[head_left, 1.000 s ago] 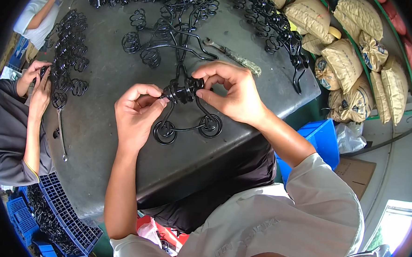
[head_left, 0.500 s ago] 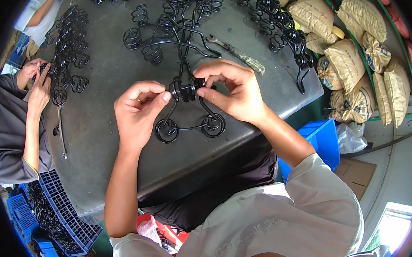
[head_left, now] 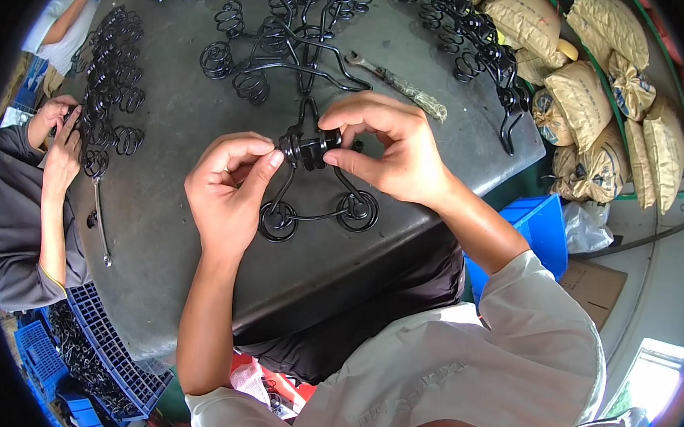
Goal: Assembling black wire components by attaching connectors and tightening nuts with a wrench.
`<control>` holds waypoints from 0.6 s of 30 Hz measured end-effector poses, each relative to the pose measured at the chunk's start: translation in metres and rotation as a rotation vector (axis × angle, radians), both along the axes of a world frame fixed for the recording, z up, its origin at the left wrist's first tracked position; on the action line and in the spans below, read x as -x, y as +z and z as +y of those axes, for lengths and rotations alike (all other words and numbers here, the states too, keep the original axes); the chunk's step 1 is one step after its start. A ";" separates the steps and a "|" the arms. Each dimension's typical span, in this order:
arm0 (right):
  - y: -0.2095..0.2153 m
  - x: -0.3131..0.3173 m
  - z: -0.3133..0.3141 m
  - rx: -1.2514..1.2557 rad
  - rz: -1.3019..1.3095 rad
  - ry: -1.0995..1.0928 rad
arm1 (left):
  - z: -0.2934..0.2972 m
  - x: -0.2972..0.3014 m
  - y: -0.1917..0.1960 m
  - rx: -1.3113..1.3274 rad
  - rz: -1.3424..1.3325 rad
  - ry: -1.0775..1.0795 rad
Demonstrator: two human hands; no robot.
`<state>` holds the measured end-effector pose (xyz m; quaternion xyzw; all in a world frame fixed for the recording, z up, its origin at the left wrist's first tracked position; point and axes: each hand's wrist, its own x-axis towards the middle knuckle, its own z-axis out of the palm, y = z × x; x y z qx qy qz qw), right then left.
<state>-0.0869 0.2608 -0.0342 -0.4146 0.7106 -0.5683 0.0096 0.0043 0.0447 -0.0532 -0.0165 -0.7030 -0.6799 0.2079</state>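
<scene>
A black fitting (head_left: pixel 308 151) with ridged round ends sits across a bent black wire spring frame (head_left: pixel 316 214) with two coils at its near end. My left hand (head_left: pixel 227 188) pinches the fitting's left end between thumb and forefinger. At its right end, my right hand (head_left: pixel 399 151) has thumb and fingers closed on the black round end piece. The frame rests on the dark table (head_left: pixel 163 227). Behind the hands lies a group of black coil spring frames (head_left: pixel 289 44), and right of them a wrench (head_left: pixel 399 85) with a wrapped handle.
At the left, a co-worker's hands (head_left: pixel 63 141) work beside a row of black springs (head_left: pixel 116 70) and a second wrench (head_left: pixel 102 220). More springs (head_left: pixel 478 47) lie at the table's right. Blue bins (head_left: pixel 538 231) and stacked sacks (head_left: pixel 584 102) stand beyond.
The view has shifted slightly. Both hands remain on the fitting; the right fingers have moved a little, and more of the right end piece shows between them.
</scene>
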 end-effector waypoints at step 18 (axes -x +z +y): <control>0.017 0.013 -0.002 -0.124 0.122 0.113 | -0.004 0.003 0.003 0.190 0.008 0.014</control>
